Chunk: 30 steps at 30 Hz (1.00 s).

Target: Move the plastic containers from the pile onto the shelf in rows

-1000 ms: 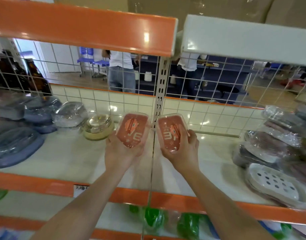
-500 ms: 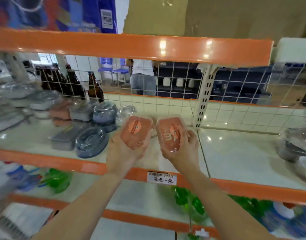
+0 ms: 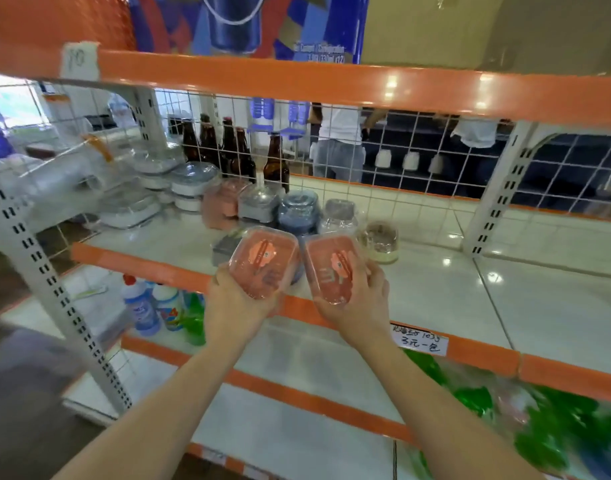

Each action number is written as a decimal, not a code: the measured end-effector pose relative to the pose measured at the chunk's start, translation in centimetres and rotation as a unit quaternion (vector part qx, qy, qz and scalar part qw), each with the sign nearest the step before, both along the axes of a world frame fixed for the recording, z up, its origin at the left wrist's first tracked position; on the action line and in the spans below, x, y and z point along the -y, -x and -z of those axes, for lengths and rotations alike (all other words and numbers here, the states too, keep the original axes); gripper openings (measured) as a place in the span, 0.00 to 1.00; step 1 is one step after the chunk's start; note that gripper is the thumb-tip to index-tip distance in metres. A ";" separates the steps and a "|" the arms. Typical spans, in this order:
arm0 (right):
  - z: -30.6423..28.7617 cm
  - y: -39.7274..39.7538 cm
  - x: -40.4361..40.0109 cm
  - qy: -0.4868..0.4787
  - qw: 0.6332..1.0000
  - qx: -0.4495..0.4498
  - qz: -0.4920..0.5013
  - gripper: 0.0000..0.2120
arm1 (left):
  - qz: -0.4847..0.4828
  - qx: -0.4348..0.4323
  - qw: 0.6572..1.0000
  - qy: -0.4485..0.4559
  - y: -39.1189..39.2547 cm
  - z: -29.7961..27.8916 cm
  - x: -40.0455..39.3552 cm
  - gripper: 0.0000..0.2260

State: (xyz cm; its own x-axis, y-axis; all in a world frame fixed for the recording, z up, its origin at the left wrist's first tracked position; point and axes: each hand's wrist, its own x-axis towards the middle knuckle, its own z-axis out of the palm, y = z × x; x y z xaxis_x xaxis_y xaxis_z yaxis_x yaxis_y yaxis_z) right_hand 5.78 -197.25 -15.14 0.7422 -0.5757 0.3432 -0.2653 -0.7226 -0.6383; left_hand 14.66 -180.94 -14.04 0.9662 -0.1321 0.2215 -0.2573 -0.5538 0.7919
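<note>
My left hand (image 3: 240,303) grips a pink plastic container (image 3: 262,261) wrapped in clear film, tilted up toward me. Beside it my right hand (image 3: 357,301) holds a second pink container (image 3: 333,268) of the same kind. Both hover over the front edge of the white shelf (image 3: 453,289) with its orange lip. Behind them stand rows of wrapped containers: a pink one (image 3: 224,204), a grey one (image 3: 259,204), a blue one (image 3: 298,211), a clear one (image 3: 340,216) and a small cream jar (image 3: 382,242).
Brown glass bottles (image 3: 227,150) stand behind the wire mesh back. White stacked containers (image 3: 189,183) fill the shelf's left end. A price tag (image 3: 420,341) hangs on the orange lip. Cleaner bottles (image 3: 143,306) and green packets (image 3: 539,427) lie on the lower shelf. People stand beyond the mesh.
The view and both hands have swung left along the shelf, each still holding its pink container. The rows of containers and the bottles have come into the middle of view.
</note>
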 end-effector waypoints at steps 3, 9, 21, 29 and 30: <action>-0.2 -1.6 -1.7 0.009 1.000 -0.004 -0.028 0.44 | -0.030 -0.005 1.000 -0.003 -0.9 0.1 -2.0 0.43; -0.5 -5.7 -4.2 0.010 0.997 0.017 -0.080 0.46 | -0.074 -0.026 0.997 0.011 -3.7 0.1 -4.9 0.45; -3.0 -18.1 -2.7 -0.009 0.994 0.025 -0.103 0.46 | -0.099 -0.012 0.994 0.046 -15.0 -1.8 -6.3 0.42; -3.6 -24.9 -1.9 -0.023 0.989 0.078 -0.122 0.44 | -0.095 -0.027 0.995 0.013 -20.9 -1.3 -6.1 0.28; -3.5 -25.4 -1.9 -0.018 0.989 0.081 -0.125 0.44 | -0.098 -0.030 0.995 0.002 -21.3 -1.2 -6.1 0.27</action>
State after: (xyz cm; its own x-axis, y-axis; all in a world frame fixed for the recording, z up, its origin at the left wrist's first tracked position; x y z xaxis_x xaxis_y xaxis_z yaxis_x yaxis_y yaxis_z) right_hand 31.22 -195.34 -11.60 0.7995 -0.3955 0.4520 0.0268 -0.7284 -0.6847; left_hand 35.92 -174.87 -12.80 0.9848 0.0600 0.1630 -0.0975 -0.5855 0.8048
